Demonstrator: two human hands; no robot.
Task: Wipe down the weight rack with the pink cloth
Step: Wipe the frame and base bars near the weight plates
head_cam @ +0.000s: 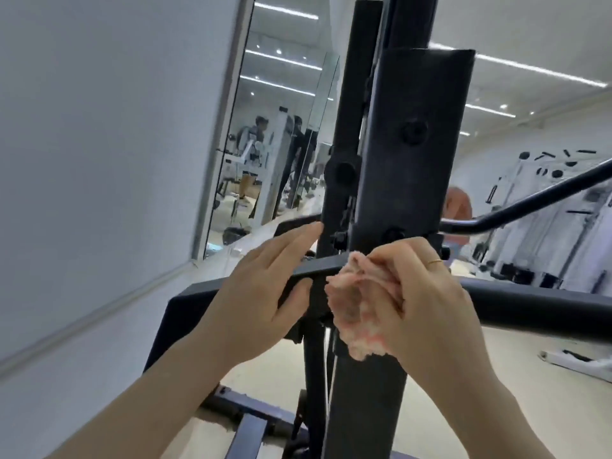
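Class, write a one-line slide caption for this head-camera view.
Right hand wipes black weight rack with pink cloth; left hand steadies crossbar.

cloth (356, 313) against rack (410, 154), mirror (265, 144) left
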